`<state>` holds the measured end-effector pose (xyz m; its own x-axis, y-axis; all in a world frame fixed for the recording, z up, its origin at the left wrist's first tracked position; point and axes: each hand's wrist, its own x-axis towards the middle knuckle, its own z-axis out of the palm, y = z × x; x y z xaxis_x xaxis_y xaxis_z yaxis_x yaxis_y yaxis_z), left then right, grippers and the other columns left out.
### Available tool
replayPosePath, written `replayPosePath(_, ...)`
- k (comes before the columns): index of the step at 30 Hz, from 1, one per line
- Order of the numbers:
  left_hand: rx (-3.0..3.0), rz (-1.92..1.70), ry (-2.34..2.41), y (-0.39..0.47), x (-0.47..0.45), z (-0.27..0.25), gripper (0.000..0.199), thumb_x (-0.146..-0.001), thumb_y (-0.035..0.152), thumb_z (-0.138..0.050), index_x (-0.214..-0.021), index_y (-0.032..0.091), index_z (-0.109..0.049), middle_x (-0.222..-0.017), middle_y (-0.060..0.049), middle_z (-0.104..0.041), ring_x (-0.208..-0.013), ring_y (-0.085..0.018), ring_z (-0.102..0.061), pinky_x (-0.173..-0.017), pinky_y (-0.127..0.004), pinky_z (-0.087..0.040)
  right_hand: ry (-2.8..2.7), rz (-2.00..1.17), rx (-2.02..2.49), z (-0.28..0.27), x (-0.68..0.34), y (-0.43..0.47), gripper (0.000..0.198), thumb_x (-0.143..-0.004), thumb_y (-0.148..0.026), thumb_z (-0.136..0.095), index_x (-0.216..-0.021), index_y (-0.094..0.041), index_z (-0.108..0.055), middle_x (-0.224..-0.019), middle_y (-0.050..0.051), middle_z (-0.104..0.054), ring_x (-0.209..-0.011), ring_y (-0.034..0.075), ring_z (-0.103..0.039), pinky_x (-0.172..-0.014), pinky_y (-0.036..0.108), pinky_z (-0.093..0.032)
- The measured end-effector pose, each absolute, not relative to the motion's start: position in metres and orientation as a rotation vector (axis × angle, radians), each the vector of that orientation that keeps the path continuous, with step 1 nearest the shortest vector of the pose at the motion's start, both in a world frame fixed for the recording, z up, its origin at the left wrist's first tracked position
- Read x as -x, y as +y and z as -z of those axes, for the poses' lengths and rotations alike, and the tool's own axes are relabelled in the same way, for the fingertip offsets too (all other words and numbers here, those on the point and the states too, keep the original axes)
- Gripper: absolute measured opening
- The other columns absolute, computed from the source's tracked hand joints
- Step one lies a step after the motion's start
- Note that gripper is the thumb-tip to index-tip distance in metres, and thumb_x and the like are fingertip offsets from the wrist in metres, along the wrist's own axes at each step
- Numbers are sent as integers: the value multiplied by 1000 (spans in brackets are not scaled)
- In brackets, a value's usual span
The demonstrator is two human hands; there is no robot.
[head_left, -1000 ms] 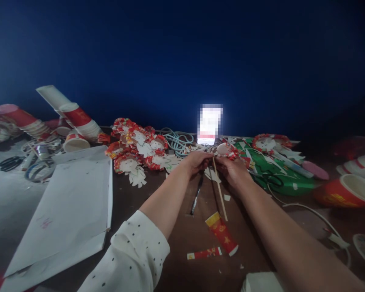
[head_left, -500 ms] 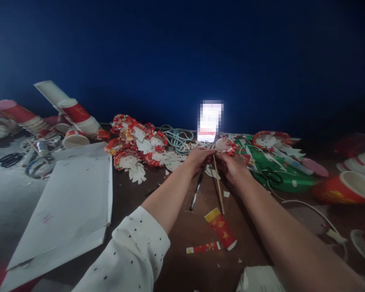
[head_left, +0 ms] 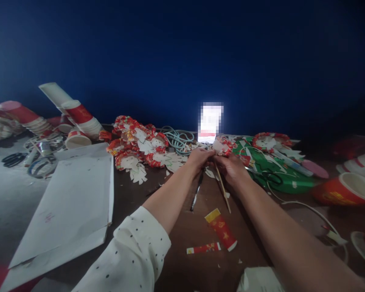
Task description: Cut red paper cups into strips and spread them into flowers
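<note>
My left hand (head_left: 199, 158) is closed in a pinch at the edge of a small round red-and-white paper cup craft (head_left: 224, 146). Against it, my right hand (head_left: 233, 168) is closed too, its fingers mostly hidden behind the craft and my thumb. From between the hands a thin wooden stick (head_left: 223, 188) slants down toward me, its upper end at my right fingertips. Under my left wrist lies a dark pen (head_left: 196, 196). Cut pieces of red paper cup (head_left: 222, 231) and a narrow red strip (head_left: 203, 247) rest on the brown table closer to me.
A lit phone (head_left: 210, 121) stands behind my hands. To the left are finished-looking red-and-white crafts (head_left: 136, 142), a white board (head_left: 76, 194), stacked paper cups (head_left: 82, 117) and scissors (head_left: 14, 159). Rightward lie a green sheet (head_left: 292, 182) with scraps, another pair of scissors (head_left: 267, 177) and a red cup (head_left: 343, 190).
The lower end of the wooden stick has swung to the right. My right hand has turned slightly, and the paper craft has shifted a little left.
</note>
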<state>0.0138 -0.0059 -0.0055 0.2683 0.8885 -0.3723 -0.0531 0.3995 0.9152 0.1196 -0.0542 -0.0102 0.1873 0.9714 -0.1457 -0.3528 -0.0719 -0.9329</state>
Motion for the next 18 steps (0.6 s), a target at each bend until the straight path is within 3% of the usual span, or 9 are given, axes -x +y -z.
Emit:
replayPosePath(5, -962, -802, 1120, -7, -14, 7, 25, -76, 26, -69, -59, 16, -55, -44, 5, -49, -35, -3, -39, -38, -15, -30, -674, -1287, 1204, 10, -119, -54, 36, -51, -12, -72, -84, -20, -61, -74, 0, -70, -60, 16, -66, -53, 25, -55)
replayPosePath(18, -890, -889, 1170, -7, -20, 7, 14, -74, 20, -71, -65, 14, -62, -43, 5, -51, -36, -5, -42, -40, -17, -31, -690, -1200, 1191, 16, -113, -50, 40, -51, -20, -77, -86, -22, -58, -75, -2, -70, -63, 19, -68, -59, 31, -58)
